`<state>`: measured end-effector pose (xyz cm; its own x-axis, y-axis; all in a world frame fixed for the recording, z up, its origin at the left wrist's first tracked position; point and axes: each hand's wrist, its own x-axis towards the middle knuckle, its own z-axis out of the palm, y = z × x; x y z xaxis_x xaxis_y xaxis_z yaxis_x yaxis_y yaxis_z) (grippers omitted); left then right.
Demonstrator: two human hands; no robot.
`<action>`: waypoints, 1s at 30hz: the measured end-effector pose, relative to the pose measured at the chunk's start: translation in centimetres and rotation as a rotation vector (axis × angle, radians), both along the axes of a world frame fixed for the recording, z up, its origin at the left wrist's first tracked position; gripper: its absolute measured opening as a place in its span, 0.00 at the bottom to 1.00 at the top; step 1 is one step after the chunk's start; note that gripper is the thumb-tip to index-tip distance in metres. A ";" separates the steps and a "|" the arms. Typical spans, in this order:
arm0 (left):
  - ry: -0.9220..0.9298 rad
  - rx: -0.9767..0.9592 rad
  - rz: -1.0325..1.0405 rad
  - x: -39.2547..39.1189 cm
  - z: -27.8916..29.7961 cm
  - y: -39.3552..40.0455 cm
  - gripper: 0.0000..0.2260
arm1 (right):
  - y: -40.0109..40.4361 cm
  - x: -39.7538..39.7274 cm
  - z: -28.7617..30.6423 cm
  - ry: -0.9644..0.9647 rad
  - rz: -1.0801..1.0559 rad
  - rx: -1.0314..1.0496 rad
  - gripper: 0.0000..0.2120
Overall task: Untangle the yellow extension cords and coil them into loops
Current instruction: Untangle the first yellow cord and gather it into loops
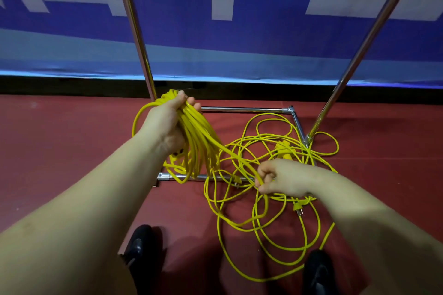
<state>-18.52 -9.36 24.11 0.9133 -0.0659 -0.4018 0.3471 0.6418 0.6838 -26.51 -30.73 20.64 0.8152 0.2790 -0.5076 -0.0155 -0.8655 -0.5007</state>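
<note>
At centre frame, the left hand [167, 122] grips a bundle of coiled yellow cord [199, 148], fingers curled round the top of the loops, which hang below it. A strand runs from the bundle down to the right hand [278, 178], lower right of centre, which pinches it in curled fingers. Below and behind lies the tangled cord [271, 213] on red floor [60, 151], crossing a chrome rack base [242, 109]. Two black shoes [137, 246] sit at the bottom edge.
</note>
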 end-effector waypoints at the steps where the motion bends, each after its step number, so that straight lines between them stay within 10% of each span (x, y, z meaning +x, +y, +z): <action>1: -0.009 -0.011 0.017 0.3 -0.1 0.4 0.09 | -0.2 0.1 0.2 -0.023 -0.041 0.019 0.03; 14: -0.317 0.507 -0.329 -1.8 -0.9 -0.5 0.04 | 0.3 1.2 4.6 0.172 -1.116 1.277 0.07; 21: -0.446 0.766 -0.618 -3.7 -0.8 -2.4 0.04 | 1.0 2.0 4.8 0.188 -1.334 1.534 0.10; 30: -0.362 0.500 -0.732 -4.6 -0.2 -3.9 0.05 | 0.5 2.6 4.4 0.222 -1.324 1.540 0.10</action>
<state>-23.12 -13.25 23.89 0.7878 -0.5675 -0.2394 0.2601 -0.0458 0.9645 -23.91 -30.26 25.03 0.8088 -0.1026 -0.5791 -0.3014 0.7732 -0.5580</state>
